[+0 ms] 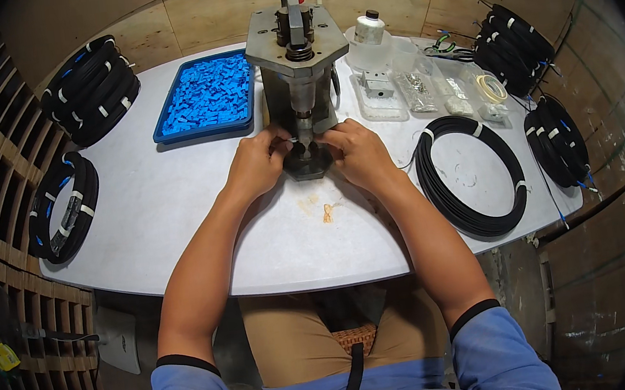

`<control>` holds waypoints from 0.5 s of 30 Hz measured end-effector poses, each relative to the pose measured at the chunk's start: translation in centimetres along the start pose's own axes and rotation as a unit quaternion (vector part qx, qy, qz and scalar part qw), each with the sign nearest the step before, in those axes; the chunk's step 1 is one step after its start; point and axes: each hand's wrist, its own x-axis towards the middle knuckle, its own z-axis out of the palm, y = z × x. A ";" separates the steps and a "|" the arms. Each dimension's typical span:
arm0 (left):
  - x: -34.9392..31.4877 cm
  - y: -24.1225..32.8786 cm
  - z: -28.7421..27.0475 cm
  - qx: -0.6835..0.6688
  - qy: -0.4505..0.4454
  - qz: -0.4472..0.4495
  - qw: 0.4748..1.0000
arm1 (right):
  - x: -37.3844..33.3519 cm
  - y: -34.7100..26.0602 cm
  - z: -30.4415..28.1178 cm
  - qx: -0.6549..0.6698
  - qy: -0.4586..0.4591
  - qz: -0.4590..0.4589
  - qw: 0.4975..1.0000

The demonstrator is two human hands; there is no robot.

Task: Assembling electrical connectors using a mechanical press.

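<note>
Both hands are at the foot of a metal bench press (296, 66), one on each side of its ram. My left hand (256, 161) has thumb and fingers pinched together by the press base (308, 166). A small pale bit shows at its fingertips, too small to name. On the other side my right hand (360, 151) is closed in a pinch, its fingertips partly hidden by the press. From beside that hand a thin dark cable end runs to a large coil of black cable (427, 189), bound with white ties, lying on the right.
A dark blue tray (159, 138) of small blue plastic parts sits left of the press. Behind right stand a white bottle (369, 28) and clear boxes of small parts (418, 90). More black cable coils (89, 93) line both table ends. Orange-brown scraps (327, 213) lie in front.
</note>
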 end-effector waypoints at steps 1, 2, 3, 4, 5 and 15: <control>0.0 -0.1 0.1 -0.003 0.008 0.014 1.000 | 0.0 0.0 0.0 0.000 0.000 0.000 1.000; 0.1 -0.2 0.1 -0.006 0.016 0.027 0.999 | 0.0 0.0 0.0 -0.003 -0.001 0.000 1.000; 0.0 -0.4 0.0 -0.006 0.017 0.028 0.999 | 0.0 0.0 0.1 -0.005 -0.002 0.001 1.000; 0.0 0.0 -0.1 -0.001 0.008 0.013 1.000 | 0.0 0.1 0.1 -0.006 -0.002 0.001 1.000; -0.1 0.2 -0.1 0.004 0.000 -0.001 1.000 | 0.0 0.1 0.1 -0.007 -0.004 -0.001 1.000; -0.1 -0.3 0.0 -0.013 0.010 0.015 1.000 | 0.0 0.1 0.1 -0.006 -0.004 -0.008 1.000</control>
